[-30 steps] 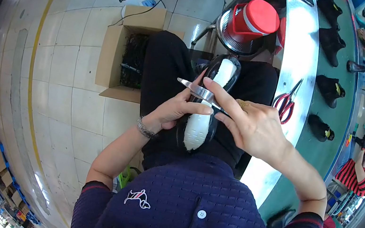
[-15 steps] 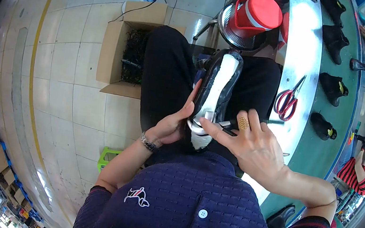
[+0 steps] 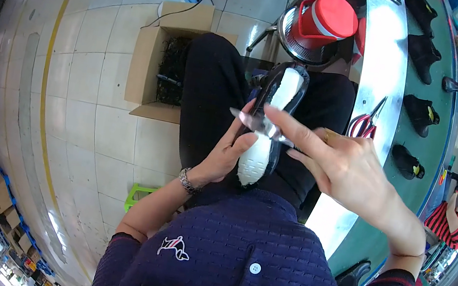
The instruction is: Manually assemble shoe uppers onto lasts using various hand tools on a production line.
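A black shoe (image 3: 255, 158) lies sole up between my knees, with a long white area along its underside. My left hand (image 3: 222, 161) grips the shoe's left side, thumb on the edge of the sole. Above the middle of the sole, my right hand (image 3: 351, 162) holds a tool with a shiny metal blade (image 3: 251, 122), blurred by motion. The index finger stretches along the tool, while the other fingers curl round it; most of its handle is hidden. Whether the blade touches the sole cannot be made out.
Red-handled scissors (image 3: 363, 126) lie on the metal bench (image 3: 383, 59) to my right. Beyond it, black shoes (image 3: 420, 115) stand on a green belt (image 3: 384, 212). A cardboard box (image 3: 140, 75) of black scraps is left of my knee. Ahead stands a red lidded container (image 3: 334, 17).
My right hand has moved the tool from the near end of the sole forward to its middle, and the blade now lies across it. My left hand still grips the shoe.
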